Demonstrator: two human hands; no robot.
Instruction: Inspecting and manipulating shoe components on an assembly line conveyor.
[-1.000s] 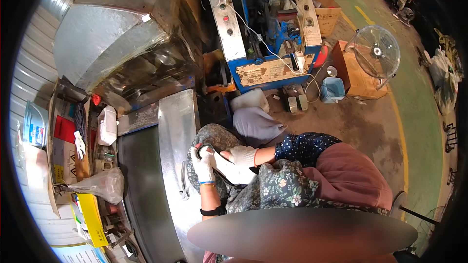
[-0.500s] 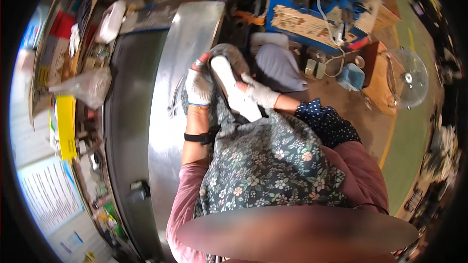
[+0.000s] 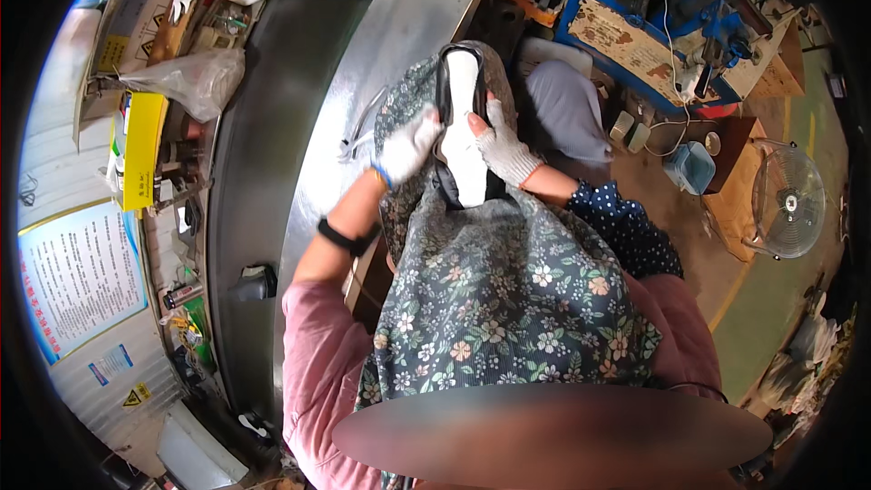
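Note:
A dark shoe (image 3: 445,172) lies lengthwise on my lap, with a long white sole-shaped piece (image 3: 464,91) facing up inside its black edge. My left hand (image 3: 410,147), in a white glove with bare fingertips, is closed against the shoe's left side. On the opposite side my right hand (image 3: 506,150), gloved the same way, grips the edge, its thumb over the white piece. A dark floral apron (image 3: 517,290) spreads under the shoe. Parts of the fingers are hidden beneath the shoe's sides.
To my left runs a shiny metal bench (image 3: 331,145), with a dark conveyor belt (image 3: 263,145) beyond it carrying a black shoe (image 3: 257,282). A grey-covered stool (image 3: 567,109), a blue-edged workbench (image 3: 626,41), and a fan (image 3: 787,201) stand to the right.
The shoe has turned more upright in view, toe pointing away. My left hand has come down from near the toe to the shoe's side. The whole view has shifted.

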